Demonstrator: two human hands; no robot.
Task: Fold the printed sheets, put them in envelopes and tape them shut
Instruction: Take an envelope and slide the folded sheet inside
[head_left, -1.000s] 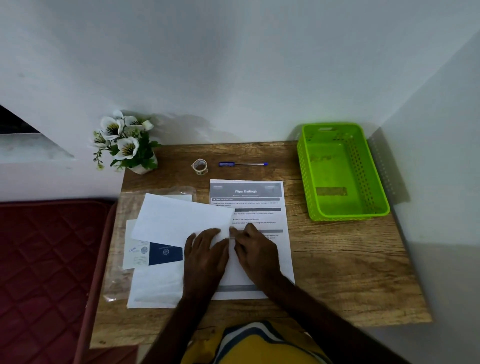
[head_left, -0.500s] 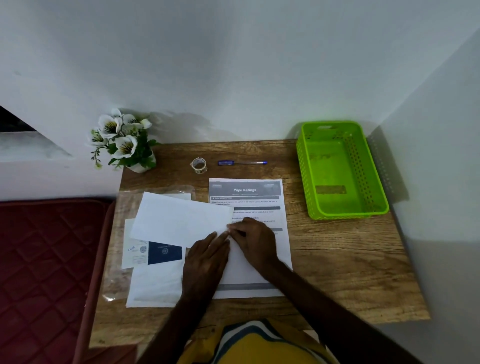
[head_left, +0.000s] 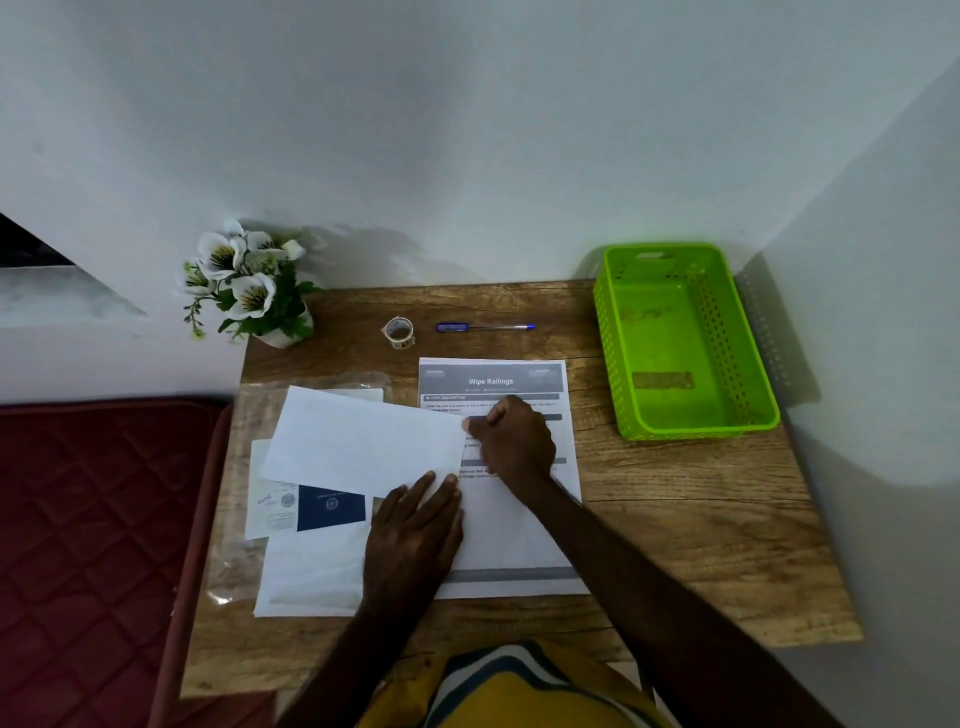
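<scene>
On the printed sheet (head_left: 511, 525), left hand (head_left: 413, 535) flat, right hand (head_left: 514, 441) fisted, pinching the folded sheet (head_left: 363, 441).

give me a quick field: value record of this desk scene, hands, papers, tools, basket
left hand: flat, fingers straight, pressing the lower edge of the white folded sheet
right hand: curled, pinching the sheet's right edge
printed sheet: titled "Wipe Railings", lying flat under both hands
envelopes: stacked at left, partly under the folded sheet
tape roll: behind the papers, untouched
pen: right of the tape
green basket: far right, nothing loose inside
flower pot: back left corner
</scene>
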